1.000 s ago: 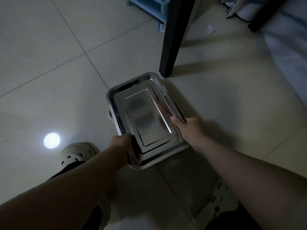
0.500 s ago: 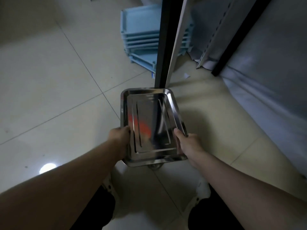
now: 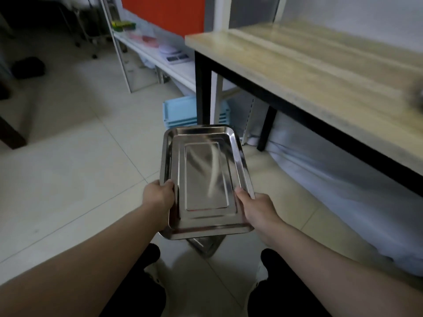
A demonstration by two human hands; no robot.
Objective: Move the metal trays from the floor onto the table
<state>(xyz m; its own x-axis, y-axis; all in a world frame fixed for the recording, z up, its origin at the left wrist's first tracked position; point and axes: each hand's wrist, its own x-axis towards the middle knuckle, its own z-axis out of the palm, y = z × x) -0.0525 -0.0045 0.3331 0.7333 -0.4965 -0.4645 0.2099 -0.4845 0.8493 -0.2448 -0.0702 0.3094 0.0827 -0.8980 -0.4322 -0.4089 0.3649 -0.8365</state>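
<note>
Two hands | left hand [image 3: 159, 196], right hand [image 3: 257, 208] grip metal tray [image 3: 206, 179] | above floor [image 3: 68, 179]

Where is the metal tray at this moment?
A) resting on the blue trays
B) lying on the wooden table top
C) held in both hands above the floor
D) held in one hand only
C: the left hand and right hand grip opposite edges of the metal tray, clear of the floor and short of the table.

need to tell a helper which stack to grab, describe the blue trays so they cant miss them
Find the wooden-topped table with black legs. On the floor behind its near left leg sits a stack of light blue plastic trays, the only blue thing there.
</note>
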